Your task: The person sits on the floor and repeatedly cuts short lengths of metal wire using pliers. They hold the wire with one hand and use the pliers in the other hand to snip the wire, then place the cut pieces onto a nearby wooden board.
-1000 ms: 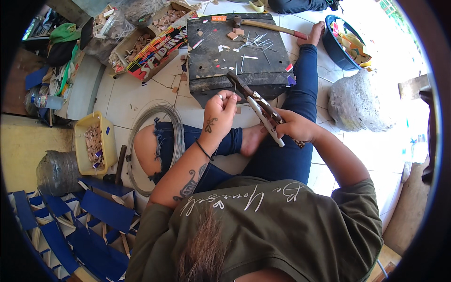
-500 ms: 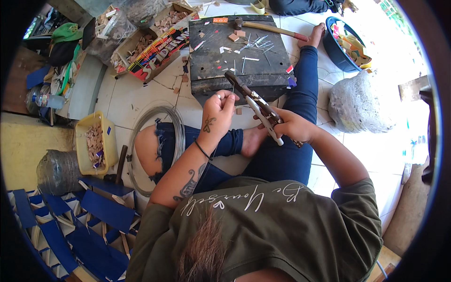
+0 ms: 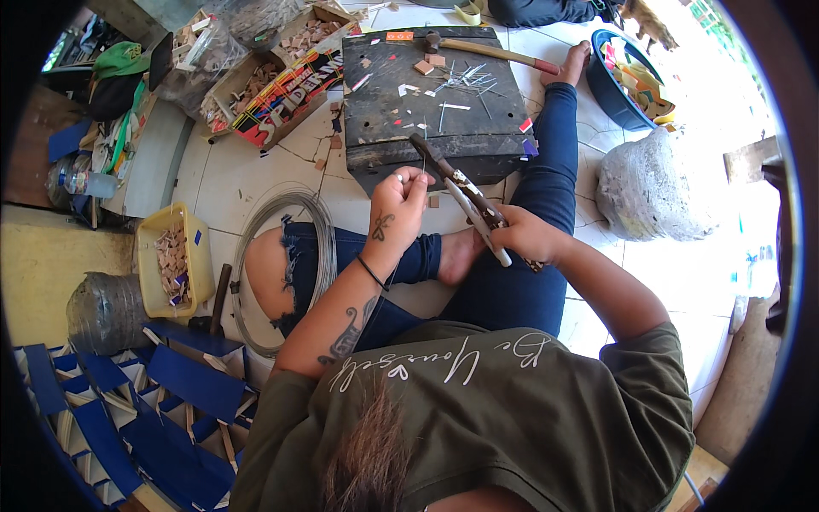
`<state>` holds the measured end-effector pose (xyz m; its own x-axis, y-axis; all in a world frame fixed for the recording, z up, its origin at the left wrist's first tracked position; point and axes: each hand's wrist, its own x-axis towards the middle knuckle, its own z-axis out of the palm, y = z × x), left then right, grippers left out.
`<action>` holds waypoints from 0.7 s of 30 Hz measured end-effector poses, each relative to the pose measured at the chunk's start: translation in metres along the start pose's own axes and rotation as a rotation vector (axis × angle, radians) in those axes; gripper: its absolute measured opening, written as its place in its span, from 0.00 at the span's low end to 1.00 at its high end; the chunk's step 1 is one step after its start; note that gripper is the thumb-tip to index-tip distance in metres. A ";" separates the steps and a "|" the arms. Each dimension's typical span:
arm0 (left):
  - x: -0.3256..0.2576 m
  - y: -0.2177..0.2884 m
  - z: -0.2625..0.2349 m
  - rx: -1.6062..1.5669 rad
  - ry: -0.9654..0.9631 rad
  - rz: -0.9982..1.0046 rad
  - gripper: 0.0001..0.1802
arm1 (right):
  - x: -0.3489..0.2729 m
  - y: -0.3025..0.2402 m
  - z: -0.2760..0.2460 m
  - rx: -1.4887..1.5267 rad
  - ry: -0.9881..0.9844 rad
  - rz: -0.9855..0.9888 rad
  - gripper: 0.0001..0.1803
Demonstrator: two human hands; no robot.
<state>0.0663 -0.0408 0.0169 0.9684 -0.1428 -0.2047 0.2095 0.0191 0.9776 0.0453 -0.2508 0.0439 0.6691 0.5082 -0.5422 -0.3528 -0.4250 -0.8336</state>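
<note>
My left hand (image 3: 399,203) pinches a thin metal wire (image 3: 424,160), which stands up from the fingertips near the jaws of a long-handled cutter. My right hand (image 3: 531,234) is wrapped round the handles of this cutter (image 3: 461,182), one handle brown and worn, the other wrapped in white. Its dark jaws point up and left, in front of the black work block (image 3: 375,119). A loose coil of wire (image 3: 245,247) rests around my bent left knee. On the block lie several short cut wires (image 3: 469,77), a hammer (image 3: 495,55) and small wood pieces (image 3: 424,66).
A cardboard box (image 3: 286,98) of wood pieces stands at far left, and a yellow tub (image 3: 205,264) of them nearer. Blue-covered wooden parts (image 3: 196,380) are piled at near left. On the right are a blue basin (image 3: 604,81) and a wrapped bundle (image 3: 653,188). A cat (image 3: 653,24) is at far right.
The cutter's handles have come closer together in my right hand, and its jaws have dipped slightly. My left hand barely moves. The cat has come further into view.
</note>
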 end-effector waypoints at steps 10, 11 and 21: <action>-0.018 0.000 0.004 -0.077 -0.021 -0.129 0.11 | 0.020 0.012 -0.015 0.096 0.161 -0.033 0.16; -0.017 -0.001 0.005 -0.094 0.006 -0.142 0.11 | 0.022 0.012 -0.016 0.086 0.159 -0.010 0.16; -0.014 -0.003 0.003 -0.150 -0.007 -0.171 0.10 | 0.023 0.003 -0.015 -0.044 0.281 -0.023 0.14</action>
<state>0.0515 -0.0413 0.0169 0.9162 -0.1635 -0.3660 0.3888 0.1406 0.9105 0.0693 -0.2516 0.0303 0.8337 0.2934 -0.4679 -0.3110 -0.4508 -0.8367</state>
